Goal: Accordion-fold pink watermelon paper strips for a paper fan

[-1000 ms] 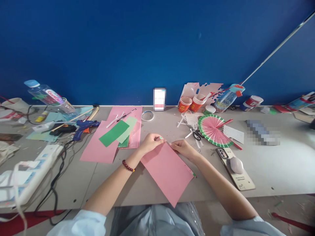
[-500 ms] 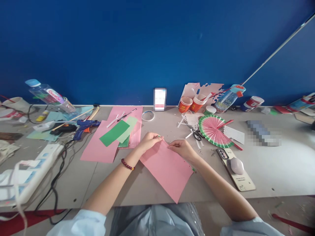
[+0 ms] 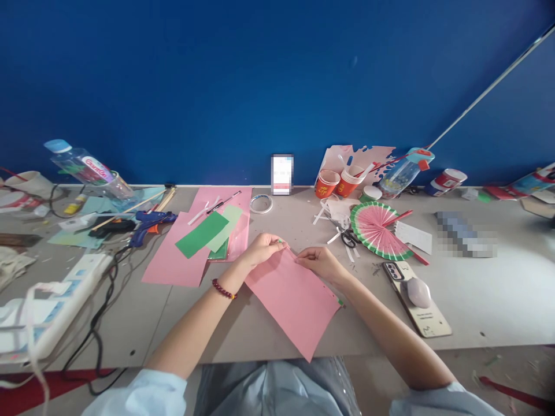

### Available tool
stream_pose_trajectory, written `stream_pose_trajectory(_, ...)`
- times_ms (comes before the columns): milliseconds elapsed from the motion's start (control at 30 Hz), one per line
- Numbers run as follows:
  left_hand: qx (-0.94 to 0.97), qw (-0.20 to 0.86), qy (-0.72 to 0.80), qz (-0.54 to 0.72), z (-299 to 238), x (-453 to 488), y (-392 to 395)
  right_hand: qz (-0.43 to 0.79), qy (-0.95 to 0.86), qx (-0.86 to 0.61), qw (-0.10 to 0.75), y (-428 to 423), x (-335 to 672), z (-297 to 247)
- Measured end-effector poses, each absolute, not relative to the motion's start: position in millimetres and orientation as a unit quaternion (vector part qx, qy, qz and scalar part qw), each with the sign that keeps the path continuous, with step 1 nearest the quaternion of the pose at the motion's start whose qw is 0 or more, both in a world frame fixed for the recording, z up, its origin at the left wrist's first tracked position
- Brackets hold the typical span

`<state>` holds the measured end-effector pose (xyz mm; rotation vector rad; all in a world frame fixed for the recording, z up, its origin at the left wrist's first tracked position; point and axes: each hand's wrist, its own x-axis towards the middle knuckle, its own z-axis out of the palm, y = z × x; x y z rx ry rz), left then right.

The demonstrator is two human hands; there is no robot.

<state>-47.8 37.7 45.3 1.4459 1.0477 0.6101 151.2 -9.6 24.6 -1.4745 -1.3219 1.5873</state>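
Between my hands is a pink sheet of paper (image 3: 295, 306), its near corner hanging over the table's front edge. My left hand (image 3: 265, 249) pinches the far left corner, fingers closed. My right hand (image 3: 318, 263) is closed on the far edge a little to the right. A narrow bit of green (image 3: 341, 302) shows along the sheet's right edge, near my right forearm. To the left lie more pink sheets (image 3: 173, 268), with a dark green paper piece (image 3: 202, 234) and a light green paper piece (image 3: 228, 228) on top.
A roll of tape (image 3: 261, 204) lies beyond my hands. On the right are a pleated watermelon fan (image 3: 368, 228), scissors (image 3: 348, 238), red paper cups (image 3: 327, 184) and a phone (image 3: 436, 318). A blue glue gun (image 3: 147, 225) and a power strip (image 3: 65, 306) occupy the left.
The pink sheet has shifted very slightly, its near corner a touch lower and further left. Both hands keep their hold in almost the same place.
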Motion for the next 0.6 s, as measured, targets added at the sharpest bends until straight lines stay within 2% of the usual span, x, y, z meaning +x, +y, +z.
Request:
stream_pose_trajectory(300,0.660,0.582,0.416,0.230,38.2,-45.9,35.2,0.660,-0.495,-0.462,0.326,-8.9,147.6,25.0)
stream_pose_trajectory(600,0.622,0.616,0.433,0.215,45.7,-49.9,38.2,0.601,-0.519,-0.497,0.349,-10.6,145.6,16.8)
